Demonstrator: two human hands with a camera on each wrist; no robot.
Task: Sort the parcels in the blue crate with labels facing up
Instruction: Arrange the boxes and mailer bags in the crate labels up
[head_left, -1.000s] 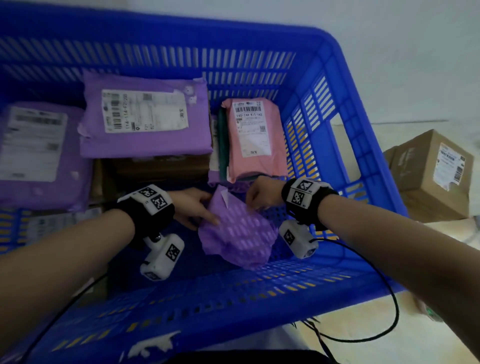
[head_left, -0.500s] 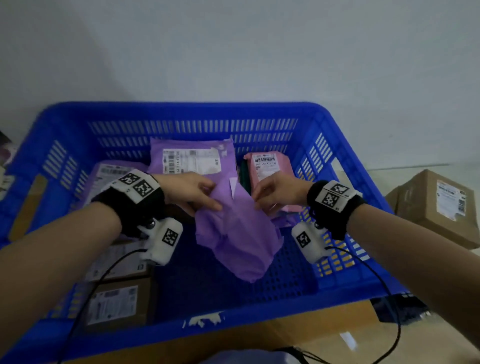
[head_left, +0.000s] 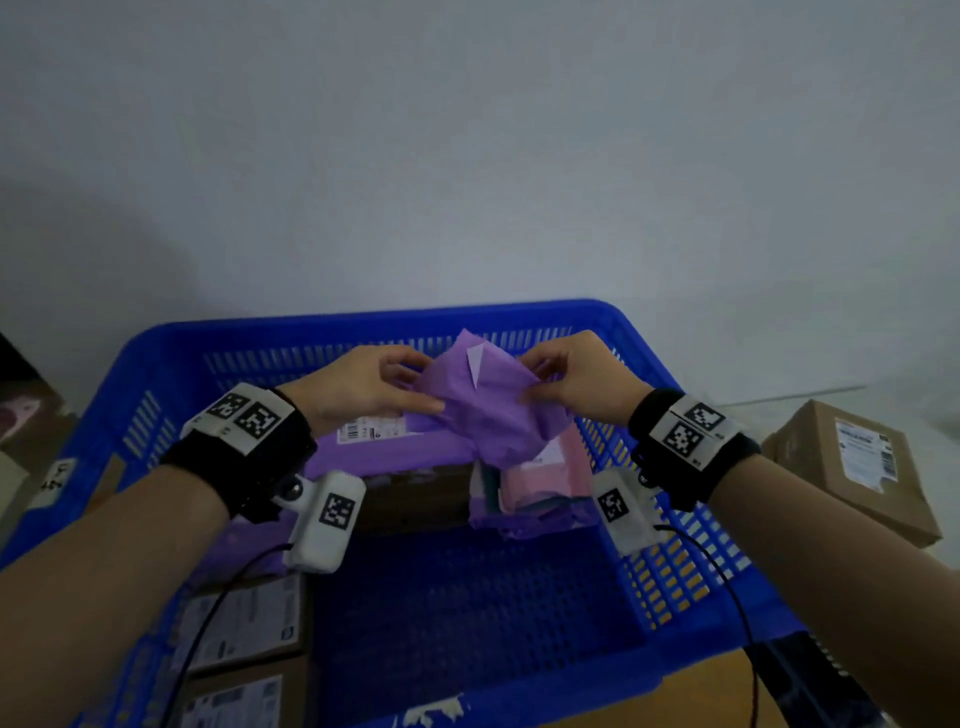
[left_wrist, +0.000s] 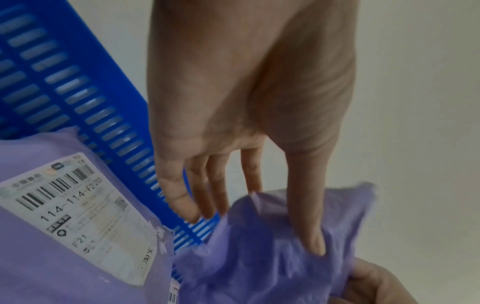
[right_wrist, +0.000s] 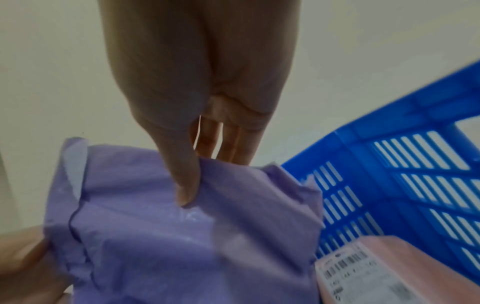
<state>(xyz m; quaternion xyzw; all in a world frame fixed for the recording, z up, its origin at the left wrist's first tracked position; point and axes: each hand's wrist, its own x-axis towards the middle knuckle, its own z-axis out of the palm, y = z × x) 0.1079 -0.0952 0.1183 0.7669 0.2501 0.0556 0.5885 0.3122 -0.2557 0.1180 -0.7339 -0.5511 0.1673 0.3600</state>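
Observation:
A soft, crumpled purple mailer bag (head_left: 488, 410) hangs above the blue crate (head_left: 171, 358), held up between both hands. My left hand (head_left: 374, 387) pinches its left edge between thumb and fingers (left_wrist: 311, 236). My right hand (head_left: 571, 374) pinches its right edge with the thumb (right_wrist: 185, 185) on top. No label shows on the bag's near side (right_wrist: 182, 236). Below it in the crate lie a purple parcel with its label up (left_wrist: 72, 209) and a pink parcel with its label up (right_wrist: 369, 273).
Brown boxes with labels up (head_left: 244, 623) lie at the crate's near left. The crate's bare blue floor (head_left: 467, 597) shows in the near middle. A labelled cardboard box (head_left: 852, 462) sits outside the crate on the right. A pale wall rises behind.
Both hands have lifted the purple bag from the crate floor up to the height of the far rim, and the view has tilted upward.

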